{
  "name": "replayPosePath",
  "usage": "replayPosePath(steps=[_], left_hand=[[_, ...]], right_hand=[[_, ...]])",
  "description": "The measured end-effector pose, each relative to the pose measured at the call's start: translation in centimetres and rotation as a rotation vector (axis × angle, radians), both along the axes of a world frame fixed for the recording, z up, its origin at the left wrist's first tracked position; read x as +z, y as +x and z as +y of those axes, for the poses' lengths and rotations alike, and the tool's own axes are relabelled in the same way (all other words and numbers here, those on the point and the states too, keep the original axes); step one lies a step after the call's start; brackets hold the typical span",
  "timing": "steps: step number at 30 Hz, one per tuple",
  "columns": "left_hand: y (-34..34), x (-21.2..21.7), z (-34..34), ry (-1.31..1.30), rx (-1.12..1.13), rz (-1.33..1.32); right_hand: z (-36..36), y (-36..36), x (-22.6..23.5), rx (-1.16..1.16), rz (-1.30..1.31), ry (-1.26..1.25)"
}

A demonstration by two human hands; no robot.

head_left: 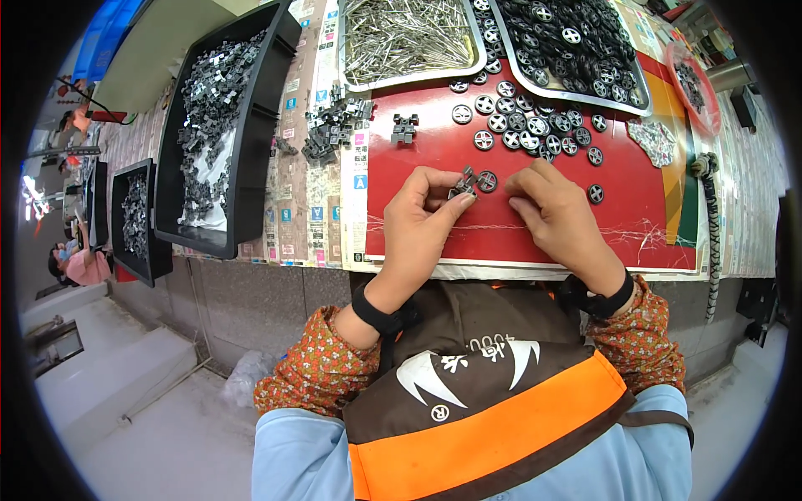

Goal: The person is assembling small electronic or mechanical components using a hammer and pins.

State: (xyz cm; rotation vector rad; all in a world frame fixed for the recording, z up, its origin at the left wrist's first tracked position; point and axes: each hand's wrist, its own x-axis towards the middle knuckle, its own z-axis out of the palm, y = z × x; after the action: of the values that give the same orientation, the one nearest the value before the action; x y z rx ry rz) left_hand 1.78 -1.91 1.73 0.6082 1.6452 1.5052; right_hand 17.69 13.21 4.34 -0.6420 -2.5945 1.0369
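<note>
Between the thumb and fingers of my left hand (422,213) is a small dark grey plastic chassis part (464,184). A black toy wheel with silver spokes (487,181) sits right at its side; whether the two are joined I cannot tell. My right hand (555,213) hovers just right of that wheel, its thumb and fingers curled together; anything in them is hidden. Ahead of both hands, loose wheels (520,121) are heaped on the red mat (418,159). Some grey chassis parts (404,129) rest on the mat's far left, beside a larger pile of them (330,129).
A metal tray of thin metal pins (407,42) and another of black wheels (568,46) line the back. Black bins of grey parts (266,125) stand left. At right are a crumpled cloth (653,142), a red basket (714,108) and a wrapped cord (712,234).
</note>
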Motion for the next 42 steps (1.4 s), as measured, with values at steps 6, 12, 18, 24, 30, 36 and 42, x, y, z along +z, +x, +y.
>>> replayPosePath(steps=[6,12,18,24,30,36,42], left_hand=[[0.5,-0.3,2.2,0.006,0.057,0.191],[0.5,-0.3,2.9,-0.028,0.055,0.242],[0.8,-1.0,3.1,-0.005,0.077,0.281],[0.7,-1.0,3.1,-0.037,0.067,0.324],[0.8,-1.1,2.9,-0.073,0.037,0.494],[0.8,-1.6,2.8,0.034,-0.01,0.782],[0.6,-1.4,3.0,0.082,-0.037,0.892]], right_hand=[[-0.1,0.8,-0.9,-0.031,0.009,-0.011],[-0.4,0.9,-1.0,-0.033,0.023,0.01],[-0.2,1.0,-1.5,-0.02,0.011,0.029],[-0.3,1.0,-1.8,-0.028,0.029,0.056],[-0.3,1.0,-2.1,-0.039,0.063,0.061],[-0.7,0.9,-2.4,-0.055,0.072,0.138],[-0.3,0.8,-2.1,-0.019,0.075,0.116]])
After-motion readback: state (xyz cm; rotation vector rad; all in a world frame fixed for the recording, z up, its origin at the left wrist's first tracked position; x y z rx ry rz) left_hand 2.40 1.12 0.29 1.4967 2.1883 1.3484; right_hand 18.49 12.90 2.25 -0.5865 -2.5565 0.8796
